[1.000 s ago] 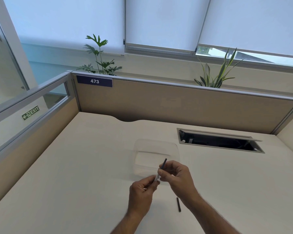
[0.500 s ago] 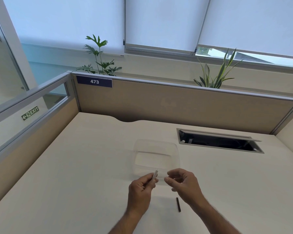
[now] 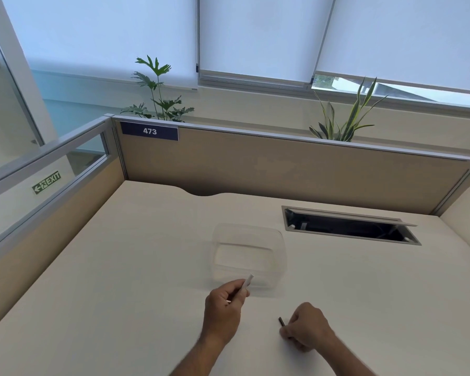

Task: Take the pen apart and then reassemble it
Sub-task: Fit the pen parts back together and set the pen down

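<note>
White barrel point(image 3: 248, 281) is being pinched in the closed left hand point(image 3: 223, 308), its end pointing up toward the clear tub point(image 3: 248, 253). Right hand point(image 3: 307, 327) is closing on the dark piece point(image 3: 281, 321) at the desk point(image 3: 120, 294); a light fingertip pinch should be keeping it from rolling.

Two hands, left hand point(image 3: 223, 308) and right hand point(image 3: 307, 328), two pen pieces, white barrel point(image 3: 248, 281) and dark piece point(image 3: 281, 321), one clear container point(image 3: 248, 256), two plants, left plant point(image 3: 158, 93) and right plant point(image 3: 345, 118), one desk point(image 3: 120, 280)
</note>
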Demonstrator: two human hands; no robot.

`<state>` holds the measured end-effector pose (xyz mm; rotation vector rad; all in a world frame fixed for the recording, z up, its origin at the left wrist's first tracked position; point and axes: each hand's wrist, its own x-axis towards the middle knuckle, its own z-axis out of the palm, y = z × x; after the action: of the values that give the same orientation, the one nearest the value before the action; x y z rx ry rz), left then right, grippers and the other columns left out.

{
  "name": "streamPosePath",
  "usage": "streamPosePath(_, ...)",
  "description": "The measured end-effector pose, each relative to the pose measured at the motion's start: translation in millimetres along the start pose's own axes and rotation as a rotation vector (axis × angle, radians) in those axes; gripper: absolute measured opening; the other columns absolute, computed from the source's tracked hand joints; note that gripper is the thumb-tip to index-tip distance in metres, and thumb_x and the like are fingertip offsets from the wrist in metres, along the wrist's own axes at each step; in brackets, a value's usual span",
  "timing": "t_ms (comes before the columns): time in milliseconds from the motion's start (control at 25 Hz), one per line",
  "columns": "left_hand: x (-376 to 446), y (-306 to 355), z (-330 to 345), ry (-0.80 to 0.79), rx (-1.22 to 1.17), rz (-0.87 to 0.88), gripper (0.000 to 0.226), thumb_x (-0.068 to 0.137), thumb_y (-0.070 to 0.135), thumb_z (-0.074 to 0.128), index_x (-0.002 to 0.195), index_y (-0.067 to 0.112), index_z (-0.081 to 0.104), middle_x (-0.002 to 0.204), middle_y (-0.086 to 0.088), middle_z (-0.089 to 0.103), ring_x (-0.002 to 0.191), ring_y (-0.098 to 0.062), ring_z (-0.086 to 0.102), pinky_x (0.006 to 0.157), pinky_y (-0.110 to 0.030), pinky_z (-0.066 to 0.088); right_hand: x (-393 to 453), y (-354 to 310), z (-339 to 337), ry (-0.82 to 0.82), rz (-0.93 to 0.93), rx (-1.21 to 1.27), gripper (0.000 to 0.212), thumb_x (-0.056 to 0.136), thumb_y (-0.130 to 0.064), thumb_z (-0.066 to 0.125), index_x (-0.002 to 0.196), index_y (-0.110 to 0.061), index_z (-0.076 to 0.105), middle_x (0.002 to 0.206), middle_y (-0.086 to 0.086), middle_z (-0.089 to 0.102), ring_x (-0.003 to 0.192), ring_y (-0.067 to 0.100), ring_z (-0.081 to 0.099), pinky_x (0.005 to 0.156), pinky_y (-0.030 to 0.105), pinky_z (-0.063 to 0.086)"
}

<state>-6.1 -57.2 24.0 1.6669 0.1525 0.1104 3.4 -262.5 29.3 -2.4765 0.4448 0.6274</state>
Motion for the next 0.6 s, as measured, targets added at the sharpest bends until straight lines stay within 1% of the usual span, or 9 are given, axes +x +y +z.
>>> streamPosePath(40, -0.1, 0.2, -0.2, -0.001, 0.006, -0.001, 0.031, 0.088, 0.008, 0.067, 0.084, 0.037, 0.076, 0.073, 0.012, 0.075, 0.068, -0.004, 0.064, 0.073, -0.035, 0.055, -0.1, 0.2, 0.7, -0.008, 0.002, 0.027, 0.019, 0.054, -0.017, 0.075, 0.062, 0.0, 0.072, 0.062, 0.014, 0.076, 0.043, 0.022, 0.068, 0.052, 0.038, 0.063)
streamPosePath(120, -0.2, -0.6, -0.7, -0.006, 0.026, 0.02, 0.028, 0.087, 0.014, 0.071, 0.082, 0.041, 0.077, 0.074, 0.009, 0.076, 0.071, -0.009, 0.066, 0.073, -0.037, 0.056, -1.2, 0.7, 2.1, 0.005, -0.03, 0.047, 0.013, 0.056, -0.016, 0.069, 0.053, -0.003, 0.07, 0.06, 0.015, 0.075, 0.042, 0.022, 0.068, 0.05, 0.036, 0.063)
streamPosePath(200, -0.7, -1.2, -1.3, -0.008, 0.053, 0.059, 0.033, 0.086, 0.017, 0.073, 0.08, 0.049, 0.075, 0.078, 0.012, 0.076, 0.076, -0.011, 0.069, 0.073, -0.034, 0.056, -4.6, -1.5, 2.0, 0.023, -0.087, 0.087, 0.01, 0.058, -0.014, 0.064, 0.05, -0.008, 0.065, 0.057, 0.015, 0.074, 0.047, 0.024, 0.071, 0.05, 0.035, 0.063)
streamPosePath(280, -0.7, -1.6, -2.0, -0.007, 0.1, 0.102, 0.037, 0.085, 0.018, 0.075, 0.079, 0.054, 0.072, 0.081, 0.016, 0.076, 0.078, -0.008, 0.069, 0.073, -0.031, 0.056, -5.1, -6.2, 1.5, 0.043, -0.13, 0.227, 0.002, 0.064, -0.004, 0.065, 0.061, -0.004, 0.065, 0.06, 0.017, 0.074, 0.048, 0.025, 0.071, 0.049, 0.036, 0.062)
streamPosePath(360, -0.7, -2.6, -3.7, -0.022, 0.157, 0.151, 0.041, 0.084, 0.019, 0.075, 0.078, 0.059, 0.07, 0.082, 0.021, 0.074, 0.077, -0.007, 0.068, 0.071, -0.027, 0.054, -6.3, -11.2, -3.9, 0.07, -0.216, 0.333, 0.01, 0.069, 0.001, 0.07, 0.076, -0.006, 0.071, 0.059, 0.012, 0.07, 0.047, 0.021, 0.067, 0.05, 0.034, 0.06)
streamPosePath(440, -0.6, -4.5, -6.7, -0.046, 0.235, 0.22, 0.039, 0.084, 0.02, 0.075, 0.084, 0.059, 0.07, 0.083, 0.022, 0.071, 0.076, -0.007, 0.066, 0.067, -0.022, 0.051, -7.9, -16.1, -9.8, 0.105, -0.324, 0.359, 0.013, 0.073, -0.005, 0.076, 0.08, -0.015, 0.077, 0.057, 0.002, 0.066, 0.048, 0.014, 0.062, 0.05, 0.029, 0.055)
streamPosePath(480, -0.2, -6.1, -8.4, -0.057, 0.279, 0.258, 0.035, 0.085, 0.022, 0.075, 0.09, 0.056, 0.07, 0.082, 0.019, 0.07, 0.075, -0.007, 0.065, 0.066, -0.02, 0.05, -9.0, -19.1, -12.5, 0.123, -0.37, 0.372, 0.012, 0.076, -0.007, 0.077, 0.08, -0.019, 0.079, 0.058, -0.001, 0.065, 0.05, 0.012, 0.06, 0.05, 0.026, 0.054)
streamPosePath(520, 0.0, -7.5, -10.1, -0.068, 0.319, 0.293, 0.032, 0.085, 0.024, 0.074, 0.096, 0.053, 0.068, 0.078, 0.016, 0.069, 0.074, -0.007, 0.064, 0.065, -0.02, 0.048, -10.1, -22.2, -14.6, 0.139, -0.408, 0.396, 0.012, 0.078, -0.008, 0.077, 0.08, -0.02, 0.079, 0.062, -0.002, 0.067, 0.053, 0.01, 0.06, 0.051, 0.024, 0.053)
streamPosePath(600, 0.2, -9.1, -13.0, -0.08, 0.388, 0.35, 0.026, 0.085, 0.03, 0.071, 0.102, 0.049, 0.066, 0.072, 0.014, 0.067, 0.072, -0.006, 0.061, 0.065, -0.023, 0.049, -10.7, -26.5, -16.4, 0.179, -0.473, 0.455, 0.015, 0.081, -0.006, 0.076, 0.081, -0.02, 0.079, 0.075, 0.003, 0.07, 0.061, 0.011, 0.063, 0.055, 0.024, 0.055)
